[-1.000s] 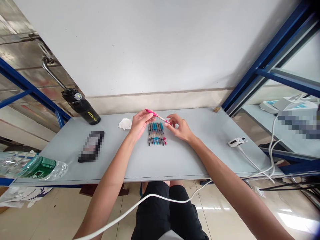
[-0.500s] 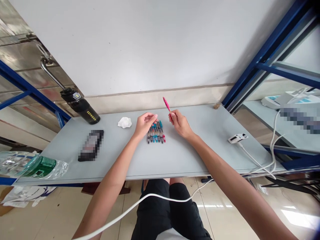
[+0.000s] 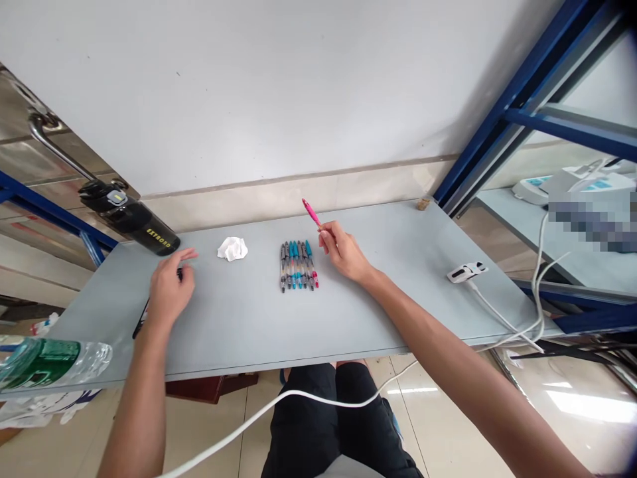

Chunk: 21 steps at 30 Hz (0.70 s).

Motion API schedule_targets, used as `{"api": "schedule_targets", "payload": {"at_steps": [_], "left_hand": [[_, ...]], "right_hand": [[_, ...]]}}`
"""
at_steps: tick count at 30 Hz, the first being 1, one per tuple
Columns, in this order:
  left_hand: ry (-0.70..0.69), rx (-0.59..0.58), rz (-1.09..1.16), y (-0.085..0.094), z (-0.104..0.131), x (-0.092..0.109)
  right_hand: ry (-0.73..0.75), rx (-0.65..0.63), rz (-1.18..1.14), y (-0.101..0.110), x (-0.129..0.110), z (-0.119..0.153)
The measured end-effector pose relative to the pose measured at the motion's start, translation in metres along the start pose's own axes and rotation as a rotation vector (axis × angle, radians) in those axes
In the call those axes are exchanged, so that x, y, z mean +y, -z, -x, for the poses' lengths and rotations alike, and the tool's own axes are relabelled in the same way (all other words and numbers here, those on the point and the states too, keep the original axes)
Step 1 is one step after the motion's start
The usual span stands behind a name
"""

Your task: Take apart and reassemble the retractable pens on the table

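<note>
Right hand [image 3: 346,255] pinches pink pen [image 3: 310,212] low, so top pokes up over bench [image 3: 233,325]. Left hand [image 3: 168,289] half open over flat black thing [image 3: 140,324]; can't tell if touching. Other pens [image 3: 294,251] lined up, likely kept neat.

The light is bright and even, cool white, its source out of frame. A sharp white glare lies on the floor tiles [image 3: 587,401] at lower right, with a thinner streak nearer the middle. Soft shading falls on the white wall [image 3: 308,93] beside the blue frame at right; shadows on the bench [image 3: 239,318] are faint. The wide lens stretches the edges, and the far right corners darken. Focus is fair, fine detail slightly soft, and a blocky mosaic covers a patch at right.
</note>
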<state>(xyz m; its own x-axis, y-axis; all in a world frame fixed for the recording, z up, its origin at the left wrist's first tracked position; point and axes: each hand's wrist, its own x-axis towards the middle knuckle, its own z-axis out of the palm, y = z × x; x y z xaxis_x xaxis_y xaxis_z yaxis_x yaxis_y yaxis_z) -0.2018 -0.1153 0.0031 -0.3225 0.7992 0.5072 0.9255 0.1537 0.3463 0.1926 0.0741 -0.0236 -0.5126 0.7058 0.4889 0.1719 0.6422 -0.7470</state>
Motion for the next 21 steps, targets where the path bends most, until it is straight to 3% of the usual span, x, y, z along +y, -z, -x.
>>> {"api": "schedule_targets", "payload": {"at_steps": [3, 6, 11, 15, 18, 21], "left_hand": [[0.014, -0.153, -0.157, 0.008, -0.003, -0.04], [0.03, -0.199, -0.247, 0.017, 0.006, -0.052], [-0.012, -0.056, -0.242, 0.043, 0.062, -0.022], [0.102, 0.078, -0.263, 0.058, 0.112, 0.012], [0.105, 0.109, -0.274, 0.058, 0.128, 0.019], [0.063, 0.113, -0.283, 0.055, 0.128, 0.01]], "right_hand": [[0.043, -0.029, 0.021, 0.0, -0.003, 0.001], [0.048, -0.04, 0.017, 0.001, -0.008, 0.001], [-0.007, -0.085, 0.004, 0.004, -0.019, 0.003], [-0.03, -0.112, -0.011, 0.003, -0.027, 0.005], [-0.037, -0.114, -0.014, 0.001, -0.03, 0.007], [-0.094, -0.109, -0.006, 0.001, -0.033, 0.008]]}}
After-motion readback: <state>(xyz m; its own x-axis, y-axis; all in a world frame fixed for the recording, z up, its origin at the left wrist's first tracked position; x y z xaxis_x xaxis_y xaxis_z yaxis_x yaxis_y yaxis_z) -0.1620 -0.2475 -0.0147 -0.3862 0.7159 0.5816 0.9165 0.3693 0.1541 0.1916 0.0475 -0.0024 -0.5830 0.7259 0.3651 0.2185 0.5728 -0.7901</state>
